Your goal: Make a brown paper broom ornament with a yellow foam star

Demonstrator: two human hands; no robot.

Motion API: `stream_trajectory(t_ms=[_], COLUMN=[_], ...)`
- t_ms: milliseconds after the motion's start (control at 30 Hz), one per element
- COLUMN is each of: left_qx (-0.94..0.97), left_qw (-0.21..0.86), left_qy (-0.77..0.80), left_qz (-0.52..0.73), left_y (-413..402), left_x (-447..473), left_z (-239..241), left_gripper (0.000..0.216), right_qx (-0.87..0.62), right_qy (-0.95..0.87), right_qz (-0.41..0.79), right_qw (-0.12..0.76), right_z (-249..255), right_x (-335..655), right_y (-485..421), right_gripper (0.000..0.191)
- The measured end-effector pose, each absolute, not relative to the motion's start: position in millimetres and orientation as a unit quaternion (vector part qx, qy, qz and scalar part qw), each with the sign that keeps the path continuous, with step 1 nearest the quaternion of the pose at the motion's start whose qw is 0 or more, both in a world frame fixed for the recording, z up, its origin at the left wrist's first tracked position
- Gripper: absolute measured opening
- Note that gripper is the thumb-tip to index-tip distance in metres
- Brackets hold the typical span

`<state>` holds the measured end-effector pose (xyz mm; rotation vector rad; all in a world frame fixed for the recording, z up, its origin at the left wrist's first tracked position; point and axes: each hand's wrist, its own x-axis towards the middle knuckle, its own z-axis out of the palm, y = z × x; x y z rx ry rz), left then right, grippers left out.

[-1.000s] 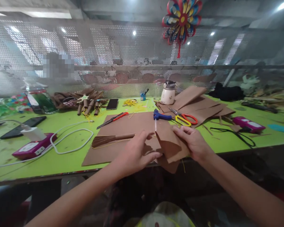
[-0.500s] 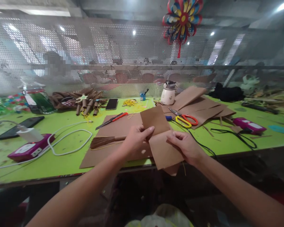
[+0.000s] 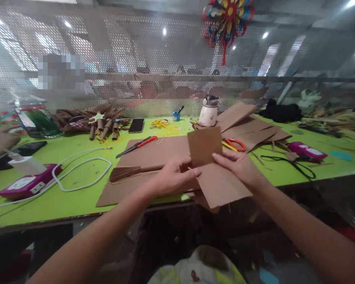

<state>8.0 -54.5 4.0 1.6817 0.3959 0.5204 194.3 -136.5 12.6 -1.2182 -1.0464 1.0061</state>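
My left hand (image 3: 177,176) is closed on the left edge of a creased piece of brown paper (image 3: 225,186), thumb on top. On the opposite edge my right hand (image 3: 239,165) pinches the same paper near its crease. The paper's upper part stands up, while its lower part slopes toward me over the table's front edge. To the left of my left hand lies a small broom-like bundle (image 3: 126,173) of brown strips with a rolled handle, on a large brown sheet (image 3: 165,148). Red-handled scissors (image 3: 137,146) rest on that sheet.
Another person's hand (image 3: 0,144) is at the far left, over a dark phone. Nearby are a purple power strip (image 3: 29,181) and a white cable (image 3: 73,189). Behind my hands stand a white bottle (image 3: 209,114), orange-and-yellow-handled scissors (image 3: 236,145) and stacked brown paper (image 3: 254,132).
The paper has been turned, its lower part swinging right. My right hand has moved up and regripped near the crease; my left has shifted slightly right. Another person's hand has appeared at far left.
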Motion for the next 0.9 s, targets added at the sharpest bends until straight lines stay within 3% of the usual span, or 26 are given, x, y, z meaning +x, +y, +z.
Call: stream_trajectory(t_ms=[133, 233, 367, 467, 700, 900], left_qx=[0.814, 0.862, 0.969, 0.986, 0.986, 0.969], left_qw=[0.53, 0.455, 0.2, 0.085, 0.005, 0.0], left_qy=[0.154, 0.15, 0.062, 0.067, 0.139, 0.196], left_qz=[0.183, 0.167, 0.131, 0.129, 0.091, 0.151], left_y=[-50.1, -52.7, -67.9, -78.1, -78.2, -67.5], left_x=[-3.3, -10.5, -11.4, -3.6, 8.9, 11.4], left_z=[4.2, 1.5, -1.5, -7.2, -15.4, -16.8], left_gripper=[0.052, 0.047, 0.062, 0.067, 0.016, 0.016], right_qx=[-0.512, -0.532, -0.528, -0.534, -0.591, -0.558], right_qy=[-0.488, -0.481, -0.459, -0.428, -0.51, -0.563], right_qz=[0.188, 0.114, 0.176, 0.221, 0.278, 0.385], right_qw=[0.682, 0.687, 0.692, 0.695, 0.56, 0.473], right_z=[30.1, 30.0, 18.6, 9.4, -13.0, -31.4], right_x=[222.7, 245.5, 261.8, 259.5, 249.5, 226.3], right_y=[-149.1, -160.6, -174.3, -187.7, -237.1, -249.0], right_gripper=[0.02, 0.019, 0.008, 0.011, 0.016, 0.009])
